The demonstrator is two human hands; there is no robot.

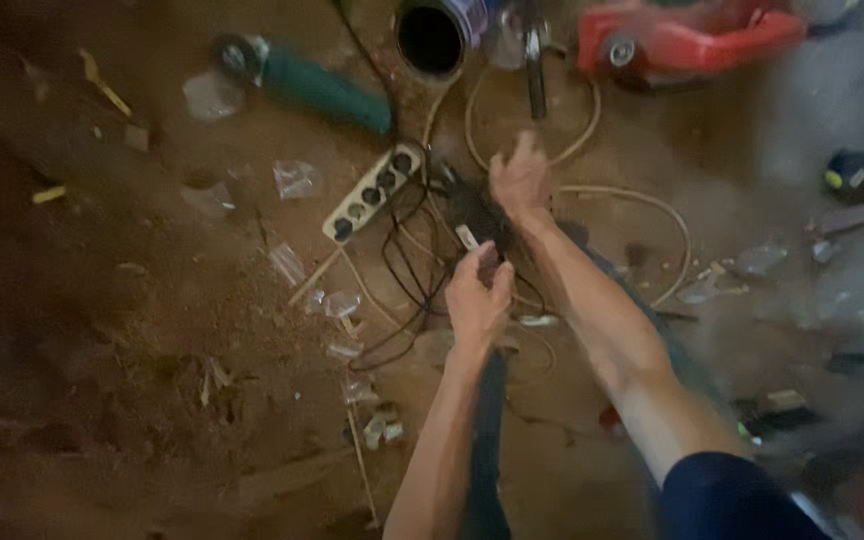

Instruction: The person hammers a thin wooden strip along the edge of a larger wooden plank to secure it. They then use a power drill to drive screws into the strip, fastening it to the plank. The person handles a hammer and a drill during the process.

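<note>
Down on the dirt floor [152, 300], the left hand [478, 298] pinches a black cable [402, 270] beside the power strip [372, 192] while the right hand [520, 182], fingers loosely spread, presses a black tool [472, 212], cords still tangled.

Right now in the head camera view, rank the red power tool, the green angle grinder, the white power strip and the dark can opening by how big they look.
1. Red power tool, partly cut off.
2. Green angle grinder.
3. White power strip, close to the grinder, so unsure.
4. Dark can opening.

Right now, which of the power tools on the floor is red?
The bulky red power tool at the top right; the angle grinder at the top left has a green body.
</note>
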